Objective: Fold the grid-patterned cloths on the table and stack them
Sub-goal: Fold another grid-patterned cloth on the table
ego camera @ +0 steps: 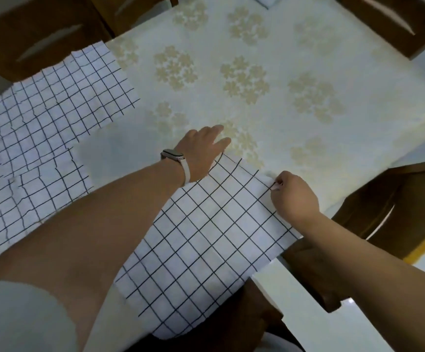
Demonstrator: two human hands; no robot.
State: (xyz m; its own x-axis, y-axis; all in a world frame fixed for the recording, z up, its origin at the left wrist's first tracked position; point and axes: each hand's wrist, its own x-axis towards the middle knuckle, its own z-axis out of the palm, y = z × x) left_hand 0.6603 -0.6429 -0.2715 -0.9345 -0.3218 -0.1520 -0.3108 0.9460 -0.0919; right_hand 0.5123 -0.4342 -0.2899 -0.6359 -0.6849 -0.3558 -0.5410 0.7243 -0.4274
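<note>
The near cloth (206, 237) lies at the front edge of the desk (295, 59), its lower part hanging over the edge toward the person. It looks doubled over at least once, with a fold line running along its right side, though how many layers it holds is hard to tell. Two more grid cloths sit to the left: the far cloth (61, 97) lies spread and wrinkled, and the left cloth (28, 189) overlaps it nearer the front; neither looks folded. No stack shows, so most of the task appears to remain.

The left hand (201, 151) reaches across at the cloth's far left corner, palm down, fingers loosely spread and stretched forward; whether it grips the corner underneath cannot be told. A watch (174, 156) sits on that wrist. The right hand (292, 196) pinches the cloth's far right corner between thumb and fingertips, knuckles curled. Chairs (41, 34) ring the desk.
</note>
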